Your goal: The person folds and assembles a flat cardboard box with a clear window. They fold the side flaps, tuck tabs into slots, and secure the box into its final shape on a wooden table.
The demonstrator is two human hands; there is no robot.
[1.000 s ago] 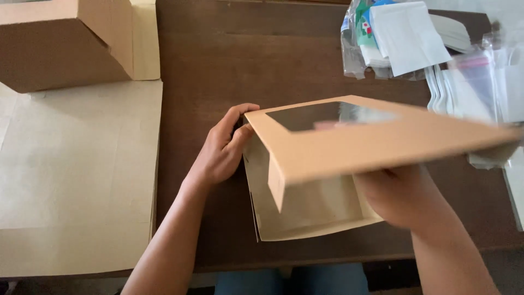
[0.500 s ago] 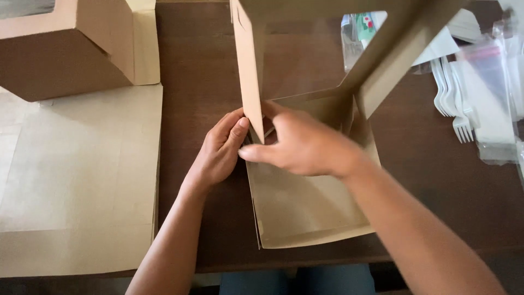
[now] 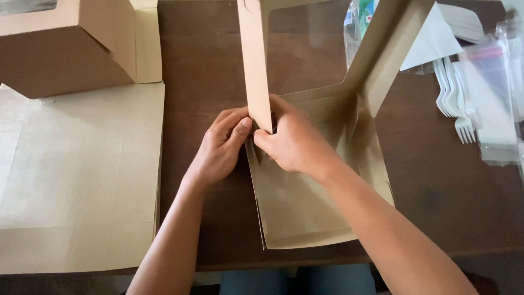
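My left hand (image 3: 221, 150) and right hand (image 3: 292, 143) pinch the kraft box (image 3: 305, 218) corner, frame centre; fingers clamped on cardboard.

A brown cardboard box (image 3: 305, 180) with a windowed lid raised upright lies at the table's middle. Left of it lie flat kraft box blanks (image 3: 76, 175); behind those, a folded brown box (image 3: 65, 46). Right of it, clear plastic bags (image 3: 491, 93).
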